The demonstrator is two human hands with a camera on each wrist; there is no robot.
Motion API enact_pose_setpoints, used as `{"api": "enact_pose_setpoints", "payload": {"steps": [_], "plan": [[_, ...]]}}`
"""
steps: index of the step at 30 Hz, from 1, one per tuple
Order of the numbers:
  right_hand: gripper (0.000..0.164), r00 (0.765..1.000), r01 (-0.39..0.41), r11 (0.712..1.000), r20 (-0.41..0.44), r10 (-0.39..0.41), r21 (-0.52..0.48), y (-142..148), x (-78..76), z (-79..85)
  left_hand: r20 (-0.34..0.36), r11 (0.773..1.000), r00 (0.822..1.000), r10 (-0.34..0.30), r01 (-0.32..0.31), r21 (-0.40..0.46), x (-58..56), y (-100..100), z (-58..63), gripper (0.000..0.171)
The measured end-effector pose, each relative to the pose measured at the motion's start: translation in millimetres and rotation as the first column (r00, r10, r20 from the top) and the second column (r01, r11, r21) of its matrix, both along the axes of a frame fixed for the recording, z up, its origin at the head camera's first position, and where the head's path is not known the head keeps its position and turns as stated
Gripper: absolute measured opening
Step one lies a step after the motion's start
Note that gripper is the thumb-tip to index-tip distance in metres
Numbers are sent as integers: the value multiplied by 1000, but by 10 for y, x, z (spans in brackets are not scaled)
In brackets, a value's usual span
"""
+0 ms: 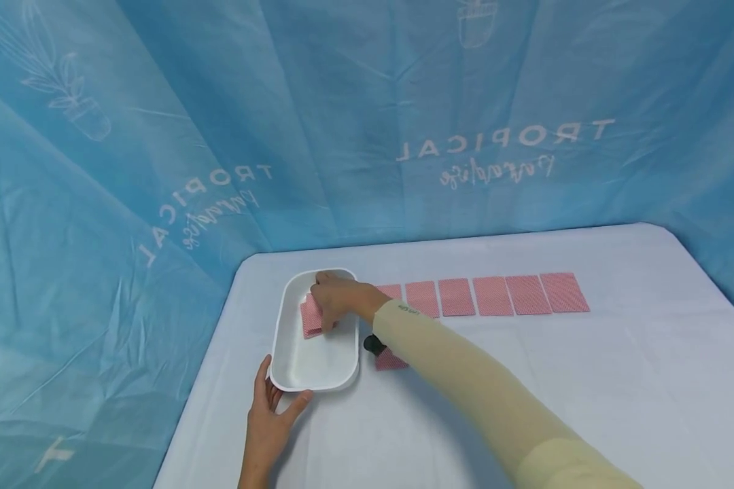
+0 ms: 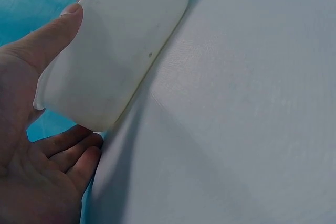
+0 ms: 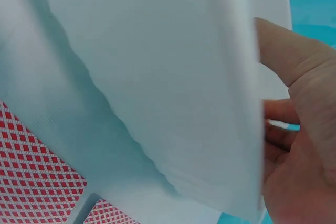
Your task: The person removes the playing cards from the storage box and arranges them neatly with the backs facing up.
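A white plastic tray (image 1: 293,360) with rounded corners stands at the left of the table. My left hand (image 1: 268,428) holds its near left corner, thumb along the near wall and fingers round the left side. In the left wrist view the thumb (image 2: 58,38) lies against the outer wall. Inside the tray, my right hand (image 1: 342,299) grips red-patterned playing cards (image 1: 311,320) between thumb and fingers; how many is hidden. In the right wrist view the tray wall (image 3: 157,77) covers the fingertips and the cards.
A row of face-down playing cards (image 1: 457,297) runs rightward from the tray along the back of the white table (image 1: 526,380). Another card (image 1: 390,359) lies nearer, partly under my right forearm. A small black object (image 1: 374,344) shows by my right wrist. Blue curtains (image 1: 342,136) hang behind.
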State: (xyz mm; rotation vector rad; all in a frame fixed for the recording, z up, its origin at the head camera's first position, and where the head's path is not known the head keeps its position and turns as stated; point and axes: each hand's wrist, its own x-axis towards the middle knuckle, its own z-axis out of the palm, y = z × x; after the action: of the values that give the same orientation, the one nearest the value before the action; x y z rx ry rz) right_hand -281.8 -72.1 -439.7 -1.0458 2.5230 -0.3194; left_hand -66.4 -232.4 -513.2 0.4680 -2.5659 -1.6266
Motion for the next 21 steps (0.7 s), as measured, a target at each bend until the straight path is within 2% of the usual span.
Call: {"api": "enact_pose_setpoints", "payload": {"steps": [4,15,21], "plan": [[44,1000,-6,1000,-24,7,29,24,25,47,1,1000,1000,-5,5,-6,-7,5,-15,111],[55,998,-22,999,-51,24,40,44,96,116,-10,1000,1000,-1,1,5,11,12,-31,108],[61,996,-28,999,-88,30,30,112,123,213,4,999,1000,-2,2,-45,7,-12,-20,110]]}}
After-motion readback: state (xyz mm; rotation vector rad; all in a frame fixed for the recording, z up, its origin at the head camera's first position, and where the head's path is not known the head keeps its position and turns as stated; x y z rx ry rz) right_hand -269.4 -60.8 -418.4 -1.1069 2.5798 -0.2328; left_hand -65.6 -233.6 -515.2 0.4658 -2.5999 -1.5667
